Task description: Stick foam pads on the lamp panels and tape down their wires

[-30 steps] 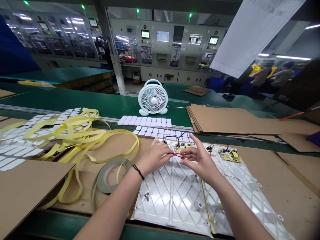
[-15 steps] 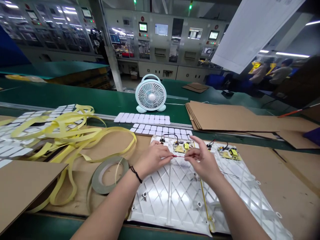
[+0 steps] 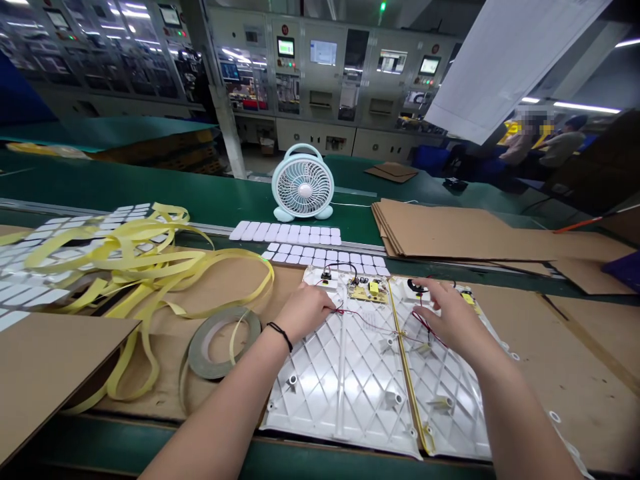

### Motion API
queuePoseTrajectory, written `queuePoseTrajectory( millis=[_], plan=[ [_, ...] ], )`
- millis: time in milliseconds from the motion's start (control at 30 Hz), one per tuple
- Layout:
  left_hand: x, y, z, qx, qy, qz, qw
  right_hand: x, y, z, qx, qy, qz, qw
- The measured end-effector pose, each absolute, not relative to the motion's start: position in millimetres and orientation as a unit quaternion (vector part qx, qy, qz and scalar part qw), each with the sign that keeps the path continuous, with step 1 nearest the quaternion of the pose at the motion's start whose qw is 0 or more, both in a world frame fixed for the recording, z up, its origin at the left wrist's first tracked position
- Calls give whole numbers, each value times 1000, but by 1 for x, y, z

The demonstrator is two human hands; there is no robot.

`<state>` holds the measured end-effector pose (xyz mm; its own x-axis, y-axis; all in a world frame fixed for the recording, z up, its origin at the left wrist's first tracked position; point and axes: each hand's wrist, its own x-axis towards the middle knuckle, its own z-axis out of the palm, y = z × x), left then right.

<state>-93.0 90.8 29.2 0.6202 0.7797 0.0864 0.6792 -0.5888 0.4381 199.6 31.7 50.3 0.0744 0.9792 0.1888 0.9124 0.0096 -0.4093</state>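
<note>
Two white ribbed plastic panels (image 3: pixel 367 373) lie side by side on brown cardboard, with yellow edging between them. My left hand (image 3: pixel 311 310) pinches a thin red wire (image 3: pixel 367 320) over the upper part of the left panel. That wire runs right across the edging to the other panel. My right hand (image 3: pixel 443 310) is over the right panel, thumb and fingers apart, close to dark red wires (image 3: pixel 425 323) and a black cable. Whether its fingertips touch them is unclear. A circuit board (image 3: pixel 367 290) with a yellow part sits at the left panel's top edge.
Left of the panels lie a tape roll (image 3: pixel 220 343), tangled yellow strips (image 3: pixel 200 267) and a cardboard sheet (image 3: pixel 55 373). Beyond them stand a light blue fan (image 3: pixel 303 185) and rows of white pads (image 3: pixel 285 232). Cardboard sheets (image 3: pixel 465 230) are stacked at right. People are far off.
My right hand has moved right, away from my left hand, and has let go of the red wire near the middle. The wire now stretches slack between the panels.
</note>
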Motion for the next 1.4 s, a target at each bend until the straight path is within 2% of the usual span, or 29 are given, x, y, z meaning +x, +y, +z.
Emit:
queuePoseTrajectory(
  millis=[100, 167, 233, 433, 533, 767, 900, 1000, 1233, 1400],
  plan=[
    [-91, 89, 34, 882, 423, 123, 167, 188, 35, 71, -653, -703, 50, 277],
    [-91, 88, 35, 882, 424, 120, 165, 172, 38, 86, -605, -718, 113, 325],
    [-91, 88, 33, 880, 428, 122, 167, 153, 43, 98, -571, -731, 194, 320],
    [-93, 89, 21, 853, 460, 172, 175, 120, 54, 106, -502, -811, 286, 85],
    [-94, 89, 18, 849, 467, 178, 173, 121, 57, 104, -479, -823, 301, 47],
    [-94, 87, 21, 843, 472, 179, 185, 118, 59, 98, -440, -815, 351, 138],
    [-94, 86, 23, 841, 474, 182, 187, 112, 55, 86, -458, -724, 479, 193],
    [-95, 85, 23, 836, 476, 188, 197, 110, 52, 81, -463, -663, 561, 178],
    [-95, 85, 24, 833, 474, 193, 210, 110, 53, 82, -486, -713, 471, 182],
    [-95, 87, 22, 839, 476, 181, 193, 109, 61, 76, -492, -778, 291, 261]
  ],
)
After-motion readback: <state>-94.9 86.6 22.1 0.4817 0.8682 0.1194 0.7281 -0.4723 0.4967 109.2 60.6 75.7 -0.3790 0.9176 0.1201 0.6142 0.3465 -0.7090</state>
